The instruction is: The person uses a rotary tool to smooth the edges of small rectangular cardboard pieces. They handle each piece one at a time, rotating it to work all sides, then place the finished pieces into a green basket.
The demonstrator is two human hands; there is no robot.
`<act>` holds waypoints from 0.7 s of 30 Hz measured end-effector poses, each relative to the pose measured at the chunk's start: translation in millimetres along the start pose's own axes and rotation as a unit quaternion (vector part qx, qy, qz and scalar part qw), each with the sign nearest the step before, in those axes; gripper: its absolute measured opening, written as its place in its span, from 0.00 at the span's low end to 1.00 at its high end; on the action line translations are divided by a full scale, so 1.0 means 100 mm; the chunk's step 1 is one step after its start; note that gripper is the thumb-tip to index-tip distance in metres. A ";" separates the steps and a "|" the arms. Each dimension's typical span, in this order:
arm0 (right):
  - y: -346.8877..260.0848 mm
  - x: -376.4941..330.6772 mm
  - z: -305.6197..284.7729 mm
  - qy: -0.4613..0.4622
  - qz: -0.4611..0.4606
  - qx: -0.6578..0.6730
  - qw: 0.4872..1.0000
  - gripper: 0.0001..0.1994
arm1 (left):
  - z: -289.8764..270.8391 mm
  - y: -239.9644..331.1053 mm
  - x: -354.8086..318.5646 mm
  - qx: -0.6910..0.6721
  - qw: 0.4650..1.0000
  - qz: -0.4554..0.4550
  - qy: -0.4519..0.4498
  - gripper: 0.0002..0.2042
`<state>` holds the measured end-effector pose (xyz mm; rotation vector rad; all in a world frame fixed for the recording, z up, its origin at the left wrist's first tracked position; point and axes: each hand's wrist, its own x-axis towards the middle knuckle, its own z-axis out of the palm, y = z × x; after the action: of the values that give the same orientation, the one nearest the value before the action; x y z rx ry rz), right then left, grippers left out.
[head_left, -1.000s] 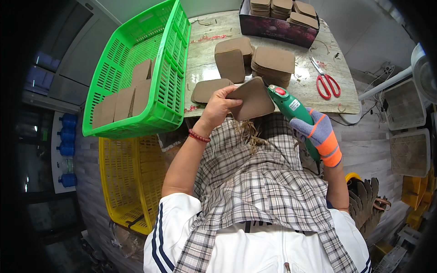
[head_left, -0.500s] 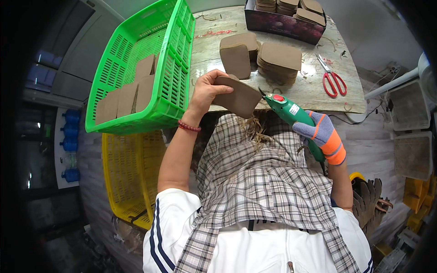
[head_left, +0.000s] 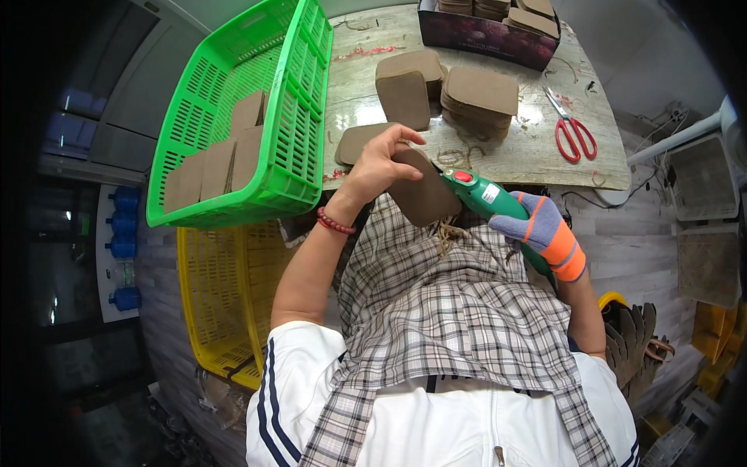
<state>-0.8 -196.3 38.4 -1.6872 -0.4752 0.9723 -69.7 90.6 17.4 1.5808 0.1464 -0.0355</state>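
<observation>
My left hand (head_left: 381,165), bare with a red bead bracelet at the wrist, pinches a brown rounded pad (head_left: 422,191) over my lap, at the table's near edge. Another brown pad (head_left: 360,143) lies partly behind that hand on the table. In a grey and orange glove, my right hand (head_left: 541,229) is wrapped round a green electric cutter (head_left: 486,194) with a red button. The cutter's dark tip meets the held pad's upper right edge; the exact contact is too small to make out. Brown trimmings (head_left: 447,233) lie on my checked apron (head_left: 436,303).
Two stacks of brown pads (head_left: 408,86) (head_left: 480,97) stand on the table (head_left: 537,156). Red-handled scissors (head_left: 574,136) lie right of them. Behind is a dark box (head_left: 490,40) of pads. A green crate (head_left: 292,148) holding pads stands left, above a yellow crate (head_left: 214,300).
My left hand has moved slightly right and turned, tilting the held pad steeper. The pad on the table shows now beside it. The cutter has shifted a little down and left, closer along the pad's edge.
</observation>
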 end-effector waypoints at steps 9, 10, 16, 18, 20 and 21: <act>0.06 0.09 0.13 -0.028 -0.025 -0.014 0.999 0.19 | 0.27 -0.08 -0.14 0.068 0.994 -0.072 -0.054 0.46; 0.06 0.09 0.16 -0.028 -0.030 -0.013 0.999 0.19 | 0.23 -0.10 -0.14 0.048 0.994 -0.088 -0.046 0.45; 0.14 0.10 0.03 0.017 -0.001 0.039 0.999 0.14 | -0.55 -0.37 -0.12 -0.113 0.971 0.005 0.213 0.31; 0.18 0.13 -0.02 0.035 0.005 0.046 0.998 0.14 | -0.87 -0.61 0.01 -0.067 0.958 0.036 0.275 0.27; 0.21 0.13 -0.06 0.038 0.010 0.058 0.998 0.14 | -0.92 -0.60 0.17 0.283 0.898 0.063 0.331 0.22; 0.22 0.13 -0.06 0.039 0.013 0.065 0.997 0.14 | -0.85 -0.65 0.21 0.464 0.805 0.020 0.369 0.20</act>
<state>8.2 -198.2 14.0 -1.6110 -0.3320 0.9326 -62.7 177.1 -48.2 2.5117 0.8052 0.6456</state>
